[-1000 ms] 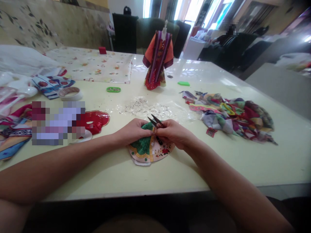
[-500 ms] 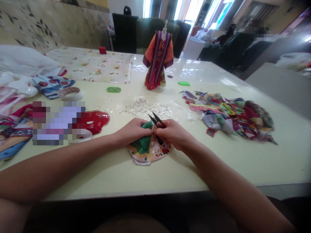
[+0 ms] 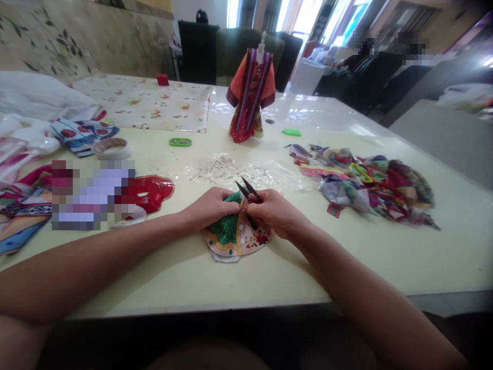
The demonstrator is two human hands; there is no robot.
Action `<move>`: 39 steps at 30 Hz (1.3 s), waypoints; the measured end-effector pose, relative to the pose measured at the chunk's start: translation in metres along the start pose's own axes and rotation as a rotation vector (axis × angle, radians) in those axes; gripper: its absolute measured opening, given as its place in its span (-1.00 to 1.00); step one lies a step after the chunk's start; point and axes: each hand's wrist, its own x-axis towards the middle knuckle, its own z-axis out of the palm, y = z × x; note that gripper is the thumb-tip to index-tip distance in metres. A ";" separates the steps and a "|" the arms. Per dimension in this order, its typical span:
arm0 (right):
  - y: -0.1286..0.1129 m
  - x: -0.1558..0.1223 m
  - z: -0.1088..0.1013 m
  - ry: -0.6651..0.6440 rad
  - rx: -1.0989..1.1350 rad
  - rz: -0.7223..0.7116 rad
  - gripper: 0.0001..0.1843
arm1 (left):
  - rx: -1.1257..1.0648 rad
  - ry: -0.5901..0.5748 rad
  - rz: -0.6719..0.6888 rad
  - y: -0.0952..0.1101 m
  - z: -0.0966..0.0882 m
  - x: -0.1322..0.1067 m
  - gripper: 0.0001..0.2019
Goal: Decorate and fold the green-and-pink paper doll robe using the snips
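A rounded piece of fabric in green and pale pink with yellow trim is in front of me, just above the table. My left hand pinches its upper edge on the green side. In my right hand is a small pair of dark thread snips, blades pointing up and away from me. The right fingertips are also at the fabric's upper edge, close to the left thumb. Whether they grip the cloth too is hard to see. White material shows under the fabric's lower edge.
Beyond my hands lies clear plastic with tiny bits on it. A dressed doll form stands behind. Colourful fabric scraps are piled right. To the left are a tape roll, a red piece and a green pin box.
The two hands, the snips and the fabric stay almost in place. The left thumb has shifted very slightly away from the right fingertips.
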 end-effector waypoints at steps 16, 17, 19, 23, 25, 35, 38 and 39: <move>0.004 0.004 -0.005 -0.067 0.046 -0.003 -0.88 | -0.024 -0.015 -0.005 0.001 0.000 -0.001 -0.84; 0.003 0.004 -0.006 -0.072 0.050 0.002 -0.87 | -0.014 -0.015 -0.006 0.001 0.000 -0.001 -0.84; 0.003 0.003 -0.006 -0.075 0.055 0.011 -0.86 | 0.011 -0.013 -0.006 0.001 -0.001 -0.001 -0.83; 0.002 0.003 -0.006 -0.069 0.054 0.018 -0.84 | 0.024 -0.020 -0.005 0.002 -0.002 0.000 -0.82; 0.003 0.004 -0.006 -0.071 0.052 0.010 -0.86 | -0.005 -0.038 -0.001 0.001 -0.002 0.000 -0.81; 0.000 0.002 -0.009 -0.077 0.013 0.016 -0.87 | -0.003 -0.049 -0.021 0.002 -0.001 0.000 -0.80; 0.000 0.002 -0.011 -0.082 -0.006 0.016 -0.85 | -0.002 -0.056 -0.026 0.003 -0.001 0.000 -0.81; 0.000 0.002 -0.012 -0.080 -0.011 0.022 -0.85 | -0.001 -0.058 -0.026 0.003 -0.001 0.000 -0.81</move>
